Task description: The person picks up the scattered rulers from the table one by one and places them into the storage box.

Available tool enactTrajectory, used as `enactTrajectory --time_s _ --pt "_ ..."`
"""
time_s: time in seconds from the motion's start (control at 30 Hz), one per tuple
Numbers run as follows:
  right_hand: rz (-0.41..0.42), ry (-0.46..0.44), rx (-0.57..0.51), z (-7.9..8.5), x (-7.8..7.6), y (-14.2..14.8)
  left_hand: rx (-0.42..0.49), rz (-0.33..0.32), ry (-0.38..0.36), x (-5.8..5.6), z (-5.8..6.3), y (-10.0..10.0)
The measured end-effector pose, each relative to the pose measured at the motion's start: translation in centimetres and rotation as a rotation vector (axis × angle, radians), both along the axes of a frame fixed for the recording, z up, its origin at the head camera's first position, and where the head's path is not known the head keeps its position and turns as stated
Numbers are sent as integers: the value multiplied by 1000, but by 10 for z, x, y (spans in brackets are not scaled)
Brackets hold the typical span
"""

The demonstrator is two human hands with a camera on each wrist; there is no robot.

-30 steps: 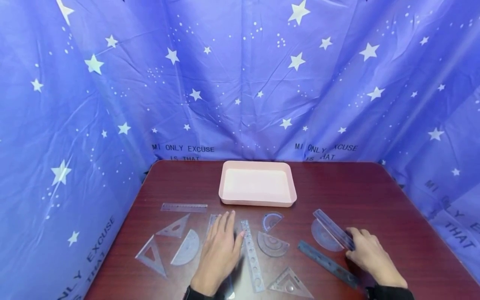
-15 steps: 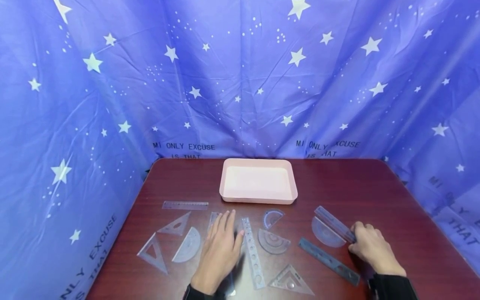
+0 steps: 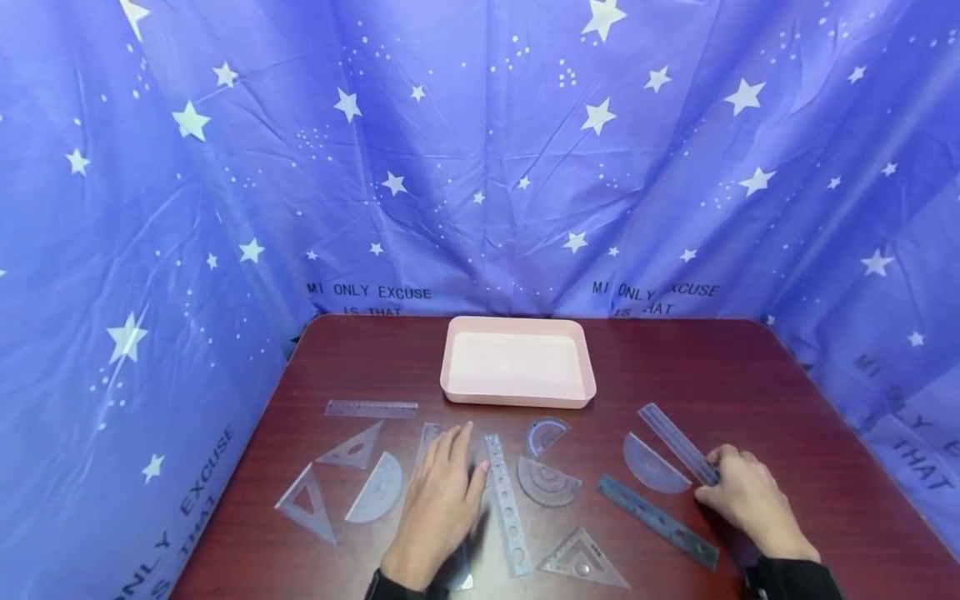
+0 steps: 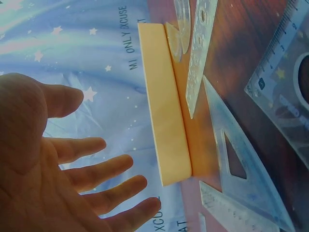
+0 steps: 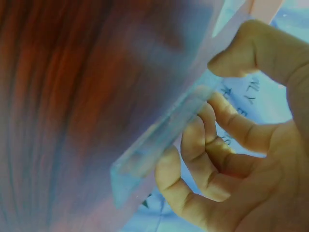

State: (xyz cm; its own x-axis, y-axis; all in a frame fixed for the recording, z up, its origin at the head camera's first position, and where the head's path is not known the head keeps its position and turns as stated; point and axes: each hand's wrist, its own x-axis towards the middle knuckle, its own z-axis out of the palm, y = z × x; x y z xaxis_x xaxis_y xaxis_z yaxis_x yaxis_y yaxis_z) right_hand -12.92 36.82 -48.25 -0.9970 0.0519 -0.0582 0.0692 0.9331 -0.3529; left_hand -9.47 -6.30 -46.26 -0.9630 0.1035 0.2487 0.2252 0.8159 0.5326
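At the table's right side my right hand [image 3: 753, 504] grips one end of a clear straight ruler [image 3: 675, 439]. The right wrist view shows my thumb and fingers around this ruler [image 5: 157, 140]. Left of it lies a clear protractor [image 3: 652, 467], and a dark translucent ruler [image 3: 660, 523] is just in front. My left hand [image 3: 438, 508] is held over the middle of the table with straight, spread fingers and holds nothing. It partly covers a clear piece under it. Beside its thumb is a ruler with round holes [image 3: 507, 508].
A pink tray [image 3: 517, 399] stands at the back of the dark red table [image 3: 675, 358]. Left lie a short ruler [image 3: 371, 409], two set squares and a protractor [image 3: 377, 490]. Two protractors and a set square [image 3: 583, 560] lie right of the holed ruler. A starry blue curtain surrounds the table.
My right hand has taken the clear ruler off the protractor, shifting it a little to the right and away. The left hand has stayed in place.
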Motion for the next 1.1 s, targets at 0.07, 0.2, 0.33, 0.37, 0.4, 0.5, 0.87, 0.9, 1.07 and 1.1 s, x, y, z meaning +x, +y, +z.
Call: enactTrajectory --time_s 0.07,0.2,0.33,0.37,0.4,0.5,0.87,0.9,1.07,1.1 --pt "-15 28 -12 4 3 -8 17 -3 5 0 0 -1" --pt "-25 88 -30 17 9 -30 54 -1 8 0 1 -1" --pt "-32 158 -47 28 13 -58 120 3 -7 -1 3 -1" --pt "-31 176 -51 30 14 -66 143 5 -13 -1 3 -1" --pt "-28 190 -56 32 14 -74 167 6 -20 -1 4 0" --pt "-9 236 -76 36 17 -99 228 10 -34 -3 4 3" --pt "114 419 -132 36 29 -181 757 -122 -241 -1 -3 33" --pt "121 418 -140 36 30 -186 833 -134 -278 -1 -2 36" --pt "134 389 -162 37 36 -208 1157 -127 -415 1 -1 52" --pt "133 385 -169 37 37 -211 1200 -114 -431 1 -1 55"
